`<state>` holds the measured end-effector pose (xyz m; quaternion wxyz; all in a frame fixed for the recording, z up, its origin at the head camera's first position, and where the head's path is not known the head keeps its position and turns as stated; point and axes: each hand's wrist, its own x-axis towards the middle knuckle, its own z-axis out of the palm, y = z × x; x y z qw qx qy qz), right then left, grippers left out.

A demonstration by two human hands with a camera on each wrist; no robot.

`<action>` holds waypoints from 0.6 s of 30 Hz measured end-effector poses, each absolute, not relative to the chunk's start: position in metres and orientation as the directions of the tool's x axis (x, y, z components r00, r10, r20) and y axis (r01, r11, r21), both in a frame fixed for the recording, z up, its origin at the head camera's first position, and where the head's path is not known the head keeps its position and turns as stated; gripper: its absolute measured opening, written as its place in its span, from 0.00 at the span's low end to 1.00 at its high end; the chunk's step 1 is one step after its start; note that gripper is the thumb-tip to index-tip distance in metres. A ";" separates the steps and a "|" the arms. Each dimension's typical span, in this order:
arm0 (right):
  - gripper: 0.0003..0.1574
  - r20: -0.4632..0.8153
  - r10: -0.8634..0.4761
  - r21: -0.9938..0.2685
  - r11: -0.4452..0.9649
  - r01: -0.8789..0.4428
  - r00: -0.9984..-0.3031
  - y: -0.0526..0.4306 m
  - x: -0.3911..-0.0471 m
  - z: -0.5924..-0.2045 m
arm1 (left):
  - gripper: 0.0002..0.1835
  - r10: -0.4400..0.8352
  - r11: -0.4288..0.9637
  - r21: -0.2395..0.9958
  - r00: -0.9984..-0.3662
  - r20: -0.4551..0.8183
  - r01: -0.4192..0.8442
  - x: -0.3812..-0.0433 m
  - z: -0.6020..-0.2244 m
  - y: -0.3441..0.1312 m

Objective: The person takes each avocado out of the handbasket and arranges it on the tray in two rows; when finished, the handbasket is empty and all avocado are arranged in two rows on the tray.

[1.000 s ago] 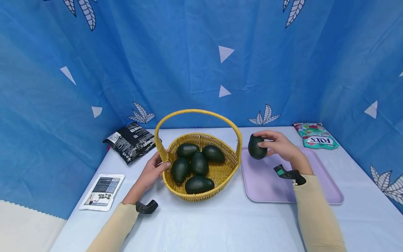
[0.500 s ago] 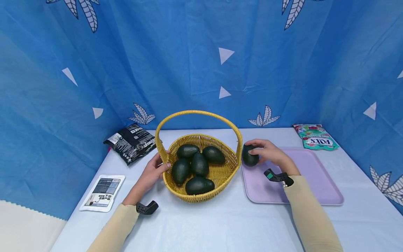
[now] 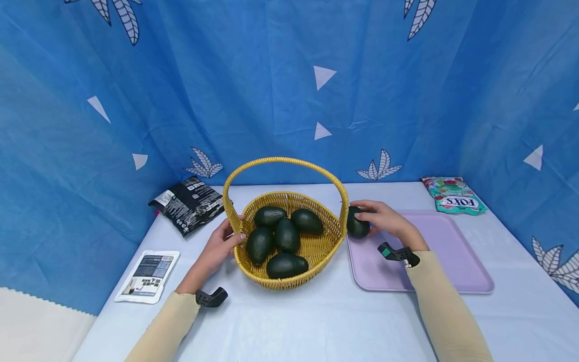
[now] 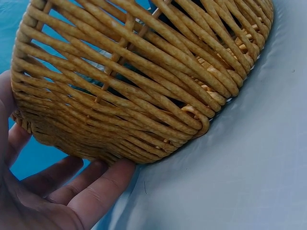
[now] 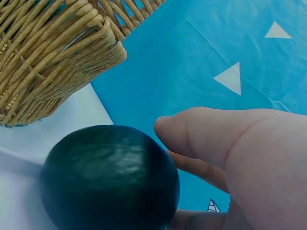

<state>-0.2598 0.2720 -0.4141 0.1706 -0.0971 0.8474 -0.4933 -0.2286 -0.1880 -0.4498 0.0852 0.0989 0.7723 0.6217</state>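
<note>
My left hand (image 3: 222,242) grips the left side of a yellow wicker basket (image 3: 280,285), thumb at the rim by the handle base. In the left wrist view, fingers (image 4: 103,191) touch the outside of its woven wall. Inside lie several dark green avocados (image 3: 287,235). My right hand (image 3: 383,219) holds another avocado (image 3: 357,224) at the far left corner of the lilac tray (image 3: 425,279), close beside the basket. In the right wrist view, the thumb (image 5: 192,127) lies along this avocado's edge and the other fingers are partly hidden behind it.
A black packet (image 3: 190,203) lies behind my left hand, and a white pouch (image 3: 148,276) sits left of that forearm. Beyond the tray is a green and red FOX'S bag (image 3: 454,196). A blue curtain (image 3: 280,90) hangs at the back of the white table (image 3: 307,327).
My right hand has brought the avocado down and leftward to the tray's far left corner, nearer the basket. The left hand and basket have stayed in place.
</note>
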 end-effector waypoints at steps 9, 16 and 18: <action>0.37 -0.191 -0.332 -0.868 0.497 0.001 -0.924 0.274 -0.259 -0.411 | 0.33 0.257 0.204 0.977 -0.966 0.002 0.056 -0.229 -0.449 -0.187; 0.37 -0.180 -0.334 -0.869 0.494 -0.009 -0.925 0.277 -0.257 -0.406 | 0.32 0.254 0.208 0.976 -0.967 0.004 0.059 -0.229 -0.450 -0.186; 0.37 -0.177 -0.331 -0.867 0.498 -0.012 -0.927 0.279 -0.256 -0.403 | 0.33 0.256 0.210 0.976 -0.967 0.000 0.056 -0.229 -0.449 -0.186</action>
